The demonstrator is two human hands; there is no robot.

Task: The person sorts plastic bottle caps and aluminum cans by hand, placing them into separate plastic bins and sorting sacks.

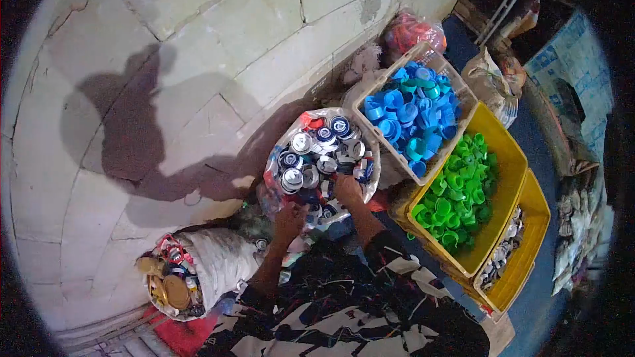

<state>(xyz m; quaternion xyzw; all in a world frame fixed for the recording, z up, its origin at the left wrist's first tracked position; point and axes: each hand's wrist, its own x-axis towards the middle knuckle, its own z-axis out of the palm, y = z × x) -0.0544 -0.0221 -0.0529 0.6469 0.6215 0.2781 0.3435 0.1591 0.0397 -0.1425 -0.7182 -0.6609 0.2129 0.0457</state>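
A clear plastic bag [374, 175] stands in front of me, its mouth spread wide and filled with white, silver and dark blue caps [325, 164]. At the bag's near left rim is my left hand [291, 218], its fingers curled closed; what they hold, if anything, is hidden. My right hand [348, 190] reaches over the near right side among the caps. Its fingers are bent together and point down, and I cannot make out what is in them. A few red pieces [313, 123] show at the bag's far edge.
To the right stand a pale crate [471, 107] of blue caps, a yellow crate [509, 152] of green caps and another yellow crate [539, 208] with greyish pieces. A white sack [228, 261] of mixed lids lies at lower left. A block wall [192, 33] rises beyond.
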